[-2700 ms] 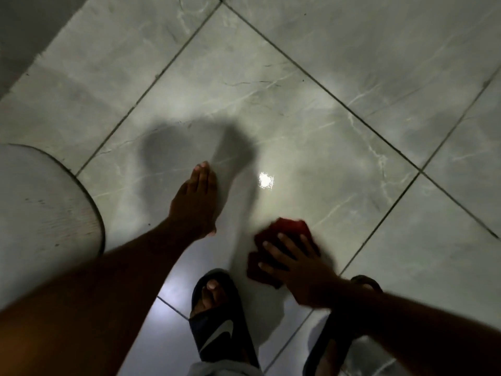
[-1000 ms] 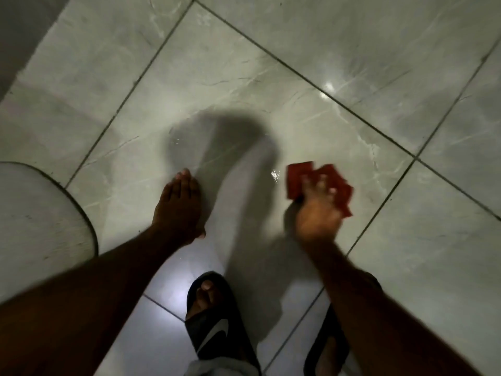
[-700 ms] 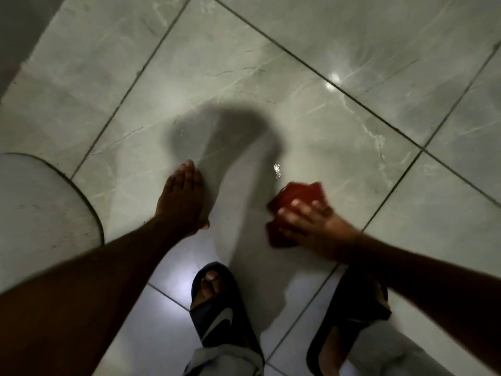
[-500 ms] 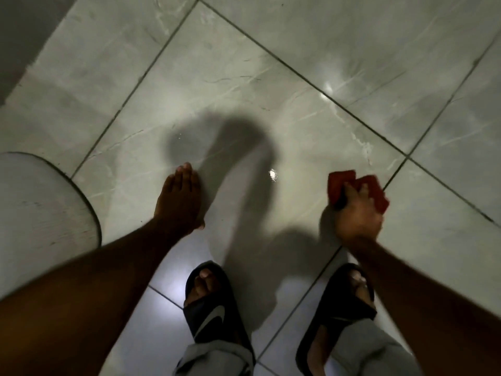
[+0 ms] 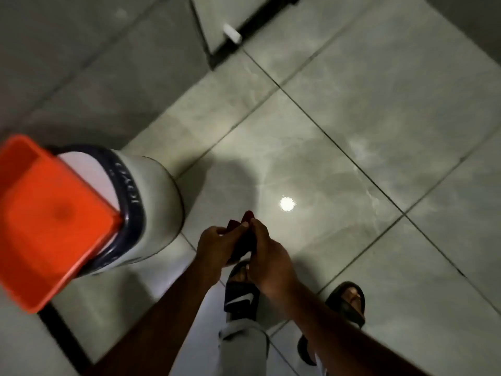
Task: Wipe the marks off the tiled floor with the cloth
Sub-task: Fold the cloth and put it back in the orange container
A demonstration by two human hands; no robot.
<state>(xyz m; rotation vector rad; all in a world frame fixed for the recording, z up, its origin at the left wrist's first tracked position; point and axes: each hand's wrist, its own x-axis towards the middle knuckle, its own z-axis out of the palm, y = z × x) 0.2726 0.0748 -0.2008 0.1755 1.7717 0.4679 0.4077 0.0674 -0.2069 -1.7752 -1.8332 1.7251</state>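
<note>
Cloth's off the floor now. Half a second back the right hand (image 5: 271, 260) was pushing the dark red cloth (image 5: 242, 241) flat across the tile, out to the right by the grout line, while the left hand (image 5: 214, 246) was planted on the floor as a prop. Now both hands are up in front of the body with the rag bunched between them, well above the grey marble-look tiled floor (image 5: 352, 131). The view has swung too, so the white cylindrical tub with a dark blue band (image 5: 147, 207) and the orange plastic tray (image 5: 40, 218) sitting on top of it now fill the left side.

My read: the wiping stroke is paused and the person is refolding or turning the rag to get a fresh face, so no scrubbing is going on at this second.

Both grips are pinching the cloth, fingertips closed on its upper edge. It looks crumpled and folded over, mostly hidden behind the fingers, just a small dark red peak poking out on the far side. It's dim, so I can't tell if it's wet or dirty. I can't make out any marks on the tile either, only a bright light reflection (image 5: 287, 204) just beyond the hands.
</note>
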